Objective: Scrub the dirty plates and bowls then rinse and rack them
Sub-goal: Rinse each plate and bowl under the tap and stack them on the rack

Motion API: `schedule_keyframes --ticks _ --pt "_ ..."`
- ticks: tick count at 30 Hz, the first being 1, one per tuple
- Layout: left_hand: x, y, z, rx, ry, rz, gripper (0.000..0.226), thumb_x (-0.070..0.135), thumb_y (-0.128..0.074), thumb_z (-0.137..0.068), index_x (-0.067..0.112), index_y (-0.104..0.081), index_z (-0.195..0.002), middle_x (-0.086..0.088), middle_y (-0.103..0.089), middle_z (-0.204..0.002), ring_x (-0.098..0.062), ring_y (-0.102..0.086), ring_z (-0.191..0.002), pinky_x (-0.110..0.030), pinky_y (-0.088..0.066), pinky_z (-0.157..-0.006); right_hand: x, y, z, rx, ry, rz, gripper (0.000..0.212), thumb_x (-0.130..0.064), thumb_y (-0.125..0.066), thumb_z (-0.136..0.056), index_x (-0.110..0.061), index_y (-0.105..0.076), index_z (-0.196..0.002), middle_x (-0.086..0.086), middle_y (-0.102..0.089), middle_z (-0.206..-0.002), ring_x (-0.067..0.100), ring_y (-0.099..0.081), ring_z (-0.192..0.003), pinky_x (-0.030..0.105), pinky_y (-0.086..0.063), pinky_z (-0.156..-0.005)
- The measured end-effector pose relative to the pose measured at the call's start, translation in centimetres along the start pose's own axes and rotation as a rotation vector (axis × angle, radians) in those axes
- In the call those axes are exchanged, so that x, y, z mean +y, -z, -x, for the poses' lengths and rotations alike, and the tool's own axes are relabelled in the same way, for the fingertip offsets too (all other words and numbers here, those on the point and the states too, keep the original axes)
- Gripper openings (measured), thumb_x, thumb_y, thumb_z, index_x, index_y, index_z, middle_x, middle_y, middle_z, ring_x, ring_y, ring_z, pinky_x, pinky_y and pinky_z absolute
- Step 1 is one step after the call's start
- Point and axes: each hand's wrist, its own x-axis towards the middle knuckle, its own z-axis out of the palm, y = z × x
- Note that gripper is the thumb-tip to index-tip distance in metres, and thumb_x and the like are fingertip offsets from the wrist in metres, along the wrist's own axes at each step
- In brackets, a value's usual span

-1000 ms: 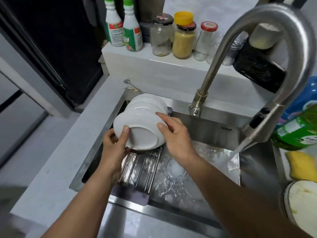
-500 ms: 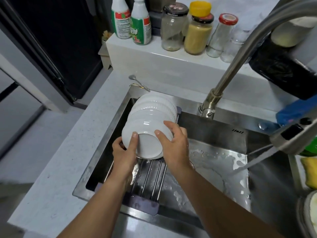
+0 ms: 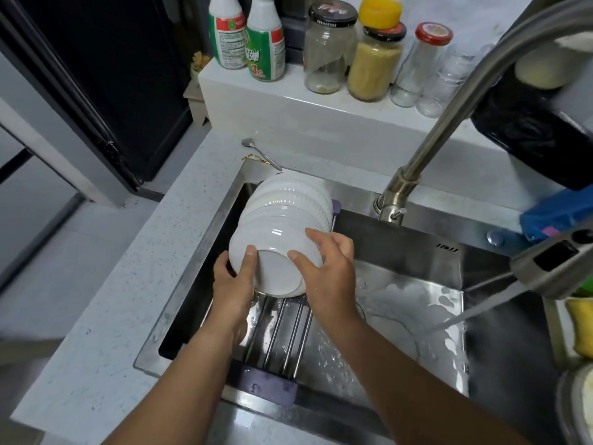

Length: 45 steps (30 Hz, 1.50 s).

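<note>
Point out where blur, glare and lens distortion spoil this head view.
Head view: the faucet spout and spray head at right are smeared by blur; glare streaks the wet sink floor and nearest white bowl; wide-angle bending bows the counter edge; both hands stay sharp.

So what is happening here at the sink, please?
A person is racking washed bowls. The left hand and the right hand hold a white bowl, tipped on its side, against a row of white bowls on the rack over the sink. The faucet is running water into the basin.
</note>
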Motion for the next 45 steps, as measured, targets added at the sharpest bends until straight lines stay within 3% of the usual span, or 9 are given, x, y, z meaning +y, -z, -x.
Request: schedule_keyframes --ticks 8,13,15,21,26,31,37,42,45 --pt "0.4 -1.0 1.2 0.129 0.006 0.005 0.088 0.057 -0.067 -0.091 0.026 -0.022 -0.160 -0.011 -0.031 -0.161 -0.029 -0.047 -0.134 -0.039 -0.039 -0.096 0.3 4.1 -1.0 0.052 -0.090 -0.044 0.027 -0.030 -0.066 -0.097 -0.024 -0.069 -0.123 -0.008 -0.058 -0.119 -0.002 -0.061 -0.097 0.000 -0.043 -0.078" --pt "1.2 -2.6 3.5 0.262 -0.088 0.029 0.082 0.044 -0.073 -0.091 0.021 -0.029 -0.156 -0.012 -0.034 -0.155 -0.028 -0.052 -0.125 -0.034 -0.042 -0.095 1.5 7.5 -0.9 0.019 -0.211 -0.089 0.015 -0.027 -0.061 -0.099 -0.020 -0.074 -0.095 -0.006 -0.071 -0.081 0.008 -0.064 -0.072 0.029 -0.056 -0.066" --pt "1.5 -3.8 4.7 0.258 -0.124 0.028 0.072 0.039 -0.072 -0.092 0.020 -0.036 -0.151 -0.011 -0.041 -0.145 -0.026 -0.055 -0.115 -0.034 -0.045 -0.093 2.3 9.4 -0.8 0.029 -0.317 -0.177 0.019 -0.024 -0.059 -0.101 -0.013 -0.072 -0.093 0.000 -0.067 -0.073 0.011 -0.059 -0.063 0.027 -0.051 -0.056" --pt "1.0 -9.1 9.8 -0.053 -0.144 -0.013 0.038 0.025 -0.061 -0.101 0.019 -0.048 -0.136 0.003 -0.060 -0.113 -0.015 -0.061 -0.098 -0.032 -0.047 -0.091 4.2 16.8 -0.5 0.189 -0.944 -1.024 0.021 -0.019 -0.048 -0.106 -0.005 -0.060 -0.096 0.007 -0.059 -0.070 0.014 -0.056 -0.056 0.024 -0.052 -0.052" --pt "-1.8 -13.3 13.1 -0.243 -0.040 -0.119 0.014 0.017 -0.063 -0.099 0.026 -0.062 -0.109 -0.007 -0.068 -0.115 -0.026 -0.066 -0.109 -0.051 -0.050 -0.106 4.4 20.9 -0.2 0.227 -0.960 -1.215 0.031 -0.016 -0.038 -0.109 -0.003 -0.055 -0.088 0.008 -0.056 -0.068 0.013 -0.050 -0.063 0.022 -0.046 -0.060" --pt "-3.7 -16.8 16.0 -0.407 0.045 -0.198 0.013 0.008 -0.061 -0.099 0.019 -0.065 -0.102 -0.008 -0.070 -0.092 -0.024 -0.065 -0.089 -0.040 -0.053 -0.091 4.7 24.3 0.2 0.054 -0.896 -0.996 0.020 -0.013 -0.053 -0.102 0.001 -0.064 -0.110 0.016 -0.071 -0.099 0.026 -0.069 -0.095 0.034 -0.062 -0.074" --pt "-5.9 -21.4 19.1 -0.556 0.065 -0.270 0.014 0.006 -0.060 -0.100 0.013 -0.065 -0.111 -0.006 -0.070 -0.089 -0.019 -0.065 -0.083 -0.034 -0.055 -0.082 4.9 27.9 1.3 -0.019 -0.716 -0.261 0.026 -0.021 -0.060 -0.099 -0.004 -0.071 -0.114 0.020 -0.070 -0.120 0.034 -0.068 -0.111 0.043 -0.056 -0.093" --pt "-7.9 -25.2 22.2 -0.722 0.006 -0.455 0.007 0.018 -0.060 -0.100 0.014 -0.064 -0.095 -0.006 -0.068 -0.085 -0.018 -0.067 -0.073 -0.037 -0.054 -0.072 4.3 31.3 2.1 -0.006 -0.502 0.013 0.022 -0.018 -0.060 -0.098 -0.003 -0.074 -0.104 0.018 -0.074 -0.095 0.018 -0.059 -0.078 0.033 -0.051 -0.078" --pt "-8.5 -27.4 23.9 -0.793 -0.128 -0.620 0.028 0.042 -0.068 -0.091 0.019 -0.057 -0.080 -0.003 -0.067 -0.075 -0.020 -0.066 -0.068 -0.043 -0.056 -0.074 4.9 33.4 2.1 -0.044 -0.443 0.056 0.023 -0.021 -0.058 -0.098 -0.006 -0.075 -0.103 0.006 -0.066 -0.086 0.020 -0.058 -0.080 0.034 -0.048 -0.079"
